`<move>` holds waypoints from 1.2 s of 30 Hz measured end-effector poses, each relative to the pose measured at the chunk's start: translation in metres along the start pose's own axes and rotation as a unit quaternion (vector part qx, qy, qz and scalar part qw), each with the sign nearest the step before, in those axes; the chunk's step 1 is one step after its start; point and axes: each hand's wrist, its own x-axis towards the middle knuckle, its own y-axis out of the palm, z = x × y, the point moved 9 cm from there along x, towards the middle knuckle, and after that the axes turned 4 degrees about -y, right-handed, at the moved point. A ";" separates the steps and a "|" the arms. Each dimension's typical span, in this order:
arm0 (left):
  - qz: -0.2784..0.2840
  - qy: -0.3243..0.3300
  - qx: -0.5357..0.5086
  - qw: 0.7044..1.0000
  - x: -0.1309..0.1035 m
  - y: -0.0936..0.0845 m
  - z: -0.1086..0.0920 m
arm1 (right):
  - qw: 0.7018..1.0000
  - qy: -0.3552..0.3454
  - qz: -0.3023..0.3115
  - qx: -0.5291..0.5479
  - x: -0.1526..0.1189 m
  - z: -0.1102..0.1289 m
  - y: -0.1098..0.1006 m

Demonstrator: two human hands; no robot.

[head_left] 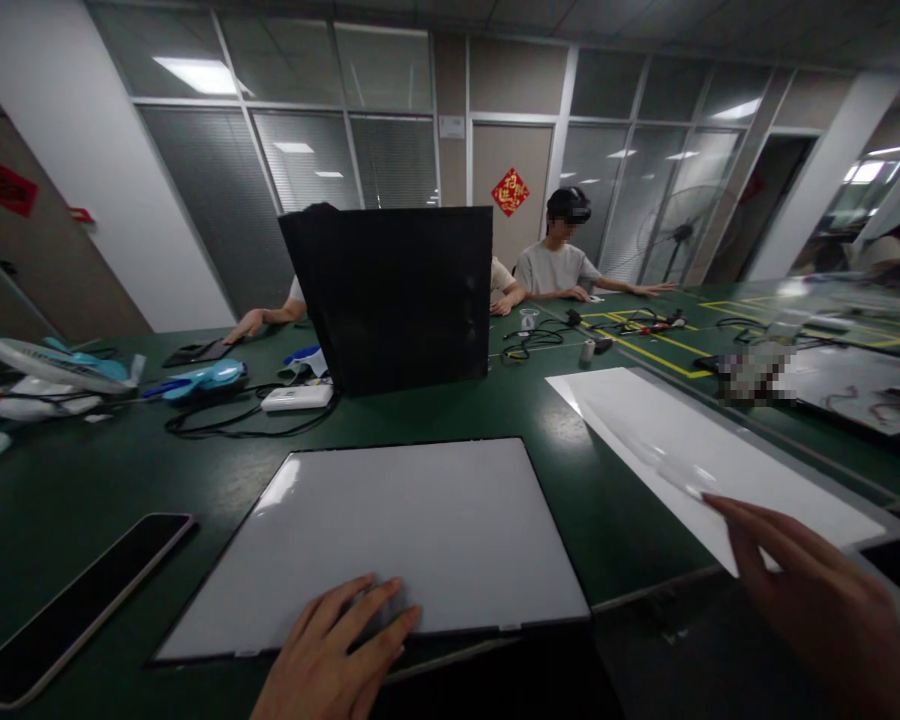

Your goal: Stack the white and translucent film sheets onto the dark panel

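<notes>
The left hand [337, 650] lies nearest, flat and spread, fingers pressed on the near edge of the white panel [390, 540], which rests on the green counter [105, 470] with its long axis running left to right, straight ahead of that hand. The right hand [810, 590] sits at the near corner of the long white sheet [690, 450], thumb and fingers pinching it; the sheet stretches away from the hand toward the far left, partly over a grey tray [870, 505]. Each hand is on its own piece, well apart. Behind the panel stands a black bag [397, 300]; a dark phone [75, 605] lies at the near left, a white box [296, 397] beside the bag
</notes>
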 end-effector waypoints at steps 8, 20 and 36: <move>-0.093 -0.090 -0.037 0.991 0.007 -0.010 -0.002 | 0.924 -0.311 0.018 0.221 0.046 0.191 0.002; -0.020 -0.032 0.015 0.999 -0.002 0.002 0.005 | 0.930 -0.242 0.114 0.253 0.020 0.178 0.047; 0.062 -0.006 0.026 0.998 0.001 0.018 0.001 | 0.982 -0.053 0.183 0.008 -0.099 -0.065 0.068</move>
